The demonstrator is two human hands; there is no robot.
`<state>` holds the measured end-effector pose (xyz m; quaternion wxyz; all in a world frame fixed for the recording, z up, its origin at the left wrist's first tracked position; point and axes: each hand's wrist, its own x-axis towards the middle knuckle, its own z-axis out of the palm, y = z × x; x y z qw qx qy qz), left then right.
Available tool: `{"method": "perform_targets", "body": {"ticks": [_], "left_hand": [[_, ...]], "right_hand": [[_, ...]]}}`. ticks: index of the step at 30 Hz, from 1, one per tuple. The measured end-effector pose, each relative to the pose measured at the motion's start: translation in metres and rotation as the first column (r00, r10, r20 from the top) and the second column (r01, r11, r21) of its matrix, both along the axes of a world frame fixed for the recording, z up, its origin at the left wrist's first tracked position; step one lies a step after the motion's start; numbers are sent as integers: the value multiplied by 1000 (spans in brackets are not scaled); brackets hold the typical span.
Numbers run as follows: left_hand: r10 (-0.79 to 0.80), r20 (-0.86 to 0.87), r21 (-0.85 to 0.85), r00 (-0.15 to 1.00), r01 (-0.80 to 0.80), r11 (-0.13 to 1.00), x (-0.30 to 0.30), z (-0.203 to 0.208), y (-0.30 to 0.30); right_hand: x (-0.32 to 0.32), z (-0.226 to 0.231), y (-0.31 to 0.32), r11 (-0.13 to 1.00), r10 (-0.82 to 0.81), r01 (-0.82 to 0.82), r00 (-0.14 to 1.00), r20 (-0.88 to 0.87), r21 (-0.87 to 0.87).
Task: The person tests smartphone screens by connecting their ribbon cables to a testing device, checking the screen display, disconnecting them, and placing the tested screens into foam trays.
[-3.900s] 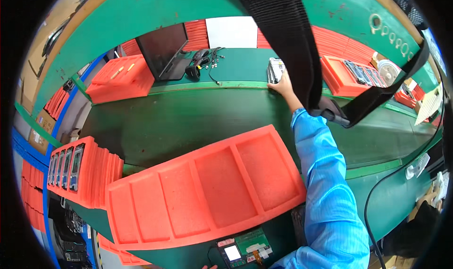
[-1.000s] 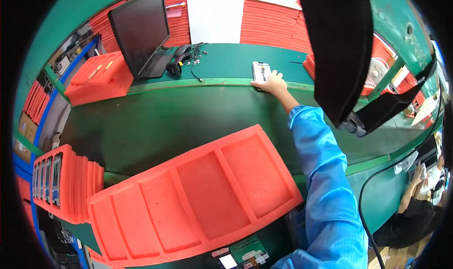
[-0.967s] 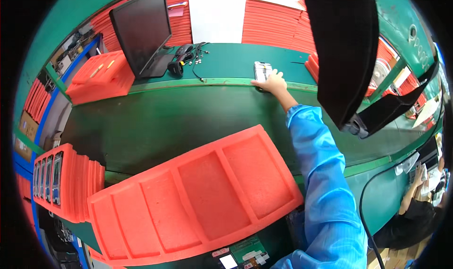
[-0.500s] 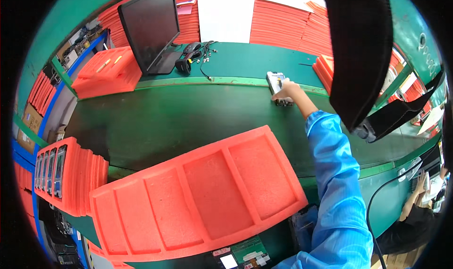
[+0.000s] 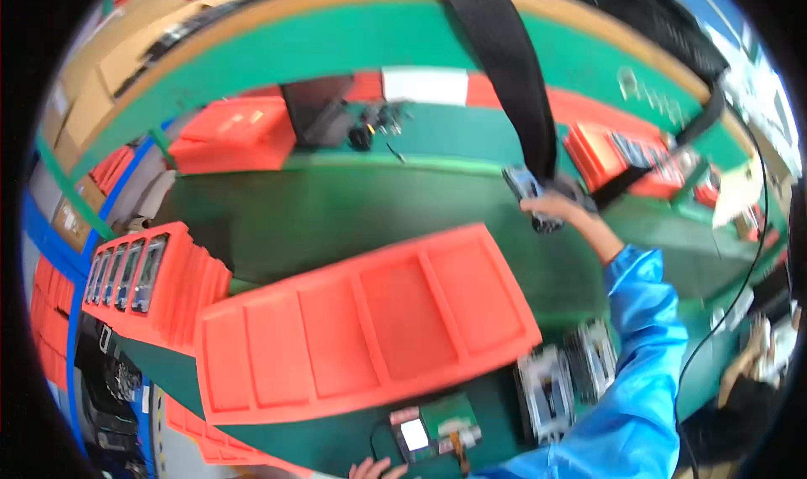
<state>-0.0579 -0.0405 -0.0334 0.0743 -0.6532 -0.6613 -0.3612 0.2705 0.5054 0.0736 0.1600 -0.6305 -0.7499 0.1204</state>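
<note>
My right hand (image 5: 561, 208) reaches out over the dark belt. Its fingers close round the near end of a silver-grey, flat rectangular device (image 5: 523, 183) by the far green rail. Whether the device rests on the rail or is lifted, I cannot tell. At the lower edge only the fingers of my left hand (image 5: 377, 469) show, apart and with nothing visible in them. Beside them lies a green circuit board (image 5: 451, 416) with a small white-lit screen (image 5: 414, 435). An orange-red foam tray (image 5: 367, 287) with several bare compartments lies tilted across the bench's front.
Two grey, frame-like devices (image 5: 546, 391) stand under my right forearm. A stack of foam trays (image 5: 189, 298) at left holds several devices in its outer tray. Beyond the belt are a monitor (image 5: 315, 113), a scanner (image 5: 361, 137) and more foam. A black strap (image 5: 504, 50) hangs in front.
The view has tilted and shifted, so everything sits differently in it. Fingers of my left hand have come in at the lower edge. My right hand stays at the device by the rail.
</note>
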Motion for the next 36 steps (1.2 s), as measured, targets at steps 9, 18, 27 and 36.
{"method": "perform_targets", "body": {"ticks": [9,18,27,36], "left_hand": [[-11,105,201,994,-11,980,12,-5,9],[-102,240,148,965,68,987,15,9,4],[-141,237,186,961,98,978,12,5,0],[-197,416,217,888,114,969,16,15,2]], "right_hand": [[8,102,-291,993,77,-69,993,89,-94],[65,29,-365,981,-163,147,978,129,127],[64,1,-380,942,-216,182,972,94,283],[-25,-13,-411,943,28,-40,999,41,331]]}}
